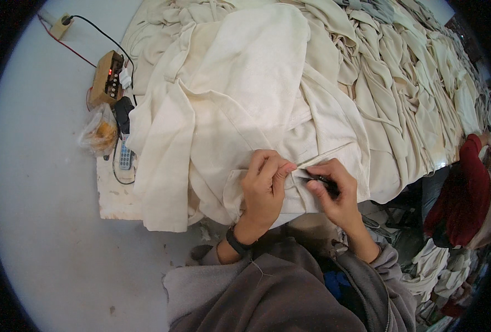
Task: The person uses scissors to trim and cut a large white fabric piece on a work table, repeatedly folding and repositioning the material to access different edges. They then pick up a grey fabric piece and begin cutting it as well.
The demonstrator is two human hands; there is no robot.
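Observation:
A cream garment lies spread over the table in front of me. My left hand pinches an edge of its cloth between thumb and fingers, near the table's front edge. Close beside it, my right hand is closed around small dark thread snips. Their metal tip points left at the pinched cloth, almost at my left fingertips. A narrow folded strip of the cloth runs up to the right from between my hands. My right palm partly hides the snips' handles.
More cream garments are heaped across the table's far and right side. At the left edge are a wooden box with a red display, a plastic bag, a remote control and cables. A person in a red sleeve is at right.

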